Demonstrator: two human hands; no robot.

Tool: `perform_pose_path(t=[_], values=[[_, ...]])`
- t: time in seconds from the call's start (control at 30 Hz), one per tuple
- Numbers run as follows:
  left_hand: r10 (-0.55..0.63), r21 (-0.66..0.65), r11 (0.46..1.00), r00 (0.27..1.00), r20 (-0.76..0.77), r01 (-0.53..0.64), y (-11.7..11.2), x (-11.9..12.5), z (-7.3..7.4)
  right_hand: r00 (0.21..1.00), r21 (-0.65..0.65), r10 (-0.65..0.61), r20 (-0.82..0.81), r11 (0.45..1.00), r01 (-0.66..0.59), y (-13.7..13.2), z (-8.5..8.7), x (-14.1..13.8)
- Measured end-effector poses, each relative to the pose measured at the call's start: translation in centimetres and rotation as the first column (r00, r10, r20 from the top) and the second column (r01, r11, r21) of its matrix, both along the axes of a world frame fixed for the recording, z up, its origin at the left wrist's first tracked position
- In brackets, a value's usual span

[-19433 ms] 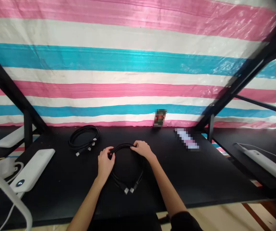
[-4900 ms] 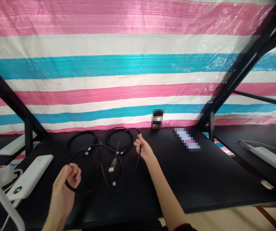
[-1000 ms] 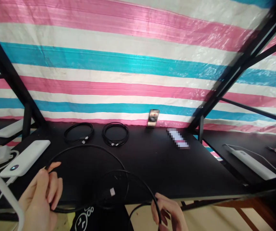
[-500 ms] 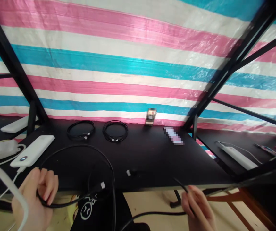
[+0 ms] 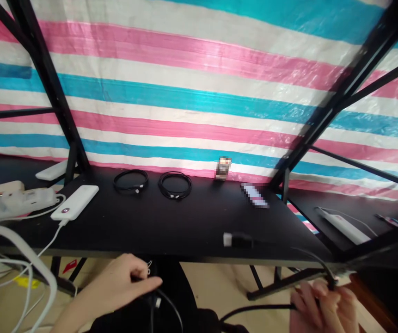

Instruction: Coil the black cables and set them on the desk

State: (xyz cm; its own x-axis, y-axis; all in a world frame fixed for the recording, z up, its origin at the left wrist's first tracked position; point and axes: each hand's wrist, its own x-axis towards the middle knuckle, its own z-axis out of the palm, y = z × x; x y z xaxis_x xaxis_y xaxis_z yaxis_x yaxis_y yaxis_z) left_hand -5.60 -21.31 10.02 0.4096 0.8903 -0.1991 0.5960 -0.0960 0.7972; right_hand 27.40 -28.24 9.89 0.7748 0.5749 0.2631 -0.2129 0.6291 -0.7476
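My left hand (image 5: pixel 125 282) hangs low over my lap, just in front of the desk edge, fingers curled and thumb stretched along a black cable (image 5: pixel 174 307). A small plug tip (image 5: pixel 157 302) shows below that thumb. At the lower right, the fingers of my right hand (image 5: pixel 323 305) are closed round a stretch of black cable (image 5: pixel 257 308). From this hand a thin length arcs back toward a black connector with a pale metal plug (image 5: pixel 233 239), blurred, over the desk's front part. Whether both hands hold one same cable, I cannot tell.
On the black desk (image 5: pixel 199 222) lie two coiled black cables, the left coil (image 5: pixel 129 191) and the right coil (image 5: pixel 189 187). A white power bank (image 5: pixel 77 201) with a white cord lies left, near white adapters (image 5: pixel 39 199). A pixelated phone-like object (image 5: pixel 254 195) lies right. Black metal bars (image 5: pixel 309 134) slant upward.
My left hand has moved right, and the large cable loop beside it has dropped. My right hand has shifted right and down. The plug over the desk now sits farther right. The view has turned slightly left.
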Motion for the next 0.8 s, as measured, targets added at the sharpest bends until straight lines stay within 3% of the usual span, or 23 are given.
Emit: perform_pose_path(t=[0.1,0.2,0.37,0.47,0.53,0.6,0.67,0.73,0.8], values=[[-0.13,-0.008,0.991,0.979,-0.158,0.131,-0.5,1.4,0.4,0.997,-0.035,0.026,-0.068,0.999,-0.028,1.1,1.0,-1.3],[-0.199,-0.023,0.98,0.957,-0.209,0.198,-0.8,2.7,0.2,0.983,-0.021,0.054,-0.173,0.998,-0.059,2.3,1.7,-2.7],[-0.281,-0.029,0.959,0.938,-0.201,0.281,-1.1,4.9,-2.0,0.983,0.004,0.146,-0.109,0.989,-0.146,3.8,2.6,-4.8],[-0.302,-0.032,0.953,0.936,-0.179,0.301,-0.9,4.7,-2.7,0.997,0.039,0.064,-0.053,0.997,-0.062,4.1,3.5,-4.2],[-0.297,-0.013,0.955,0.953,-0.064,0.297,-0.5,3.6,-2.3,0.999,0.071,-0.026,-0.044,0.997,0.029,4.0,4.0,-2.9],[-0.213,0.02,0.977,0.971,0.113,0.212,0.1,2.0,-1.4,0.994,0.082,-0.086,-0.063,0.992,0.091,3.8,4.1,-1.2],[0.027,0.034,0.999,0.949,0.313,-0.04,0.7,0.4,-0.6,0.991,0.064,-0.107,-0.08,0.992,0.112,3.8,3.7,0.3],[0.321,-0.015,0.93,0.791,0.521,-0.368,1.2,-1.0,0.1,0.993,0.018,-0.092,-0.076,0.995,0.094,3.9,2.9,1.3],[0.49,-0.101,0.794,0.533,0.69,-0.599,1.9,-1.9,0.5,0.996,-0.037,-0.052,-0.072,0.998,0.05,4.1,1.9,1.9]])
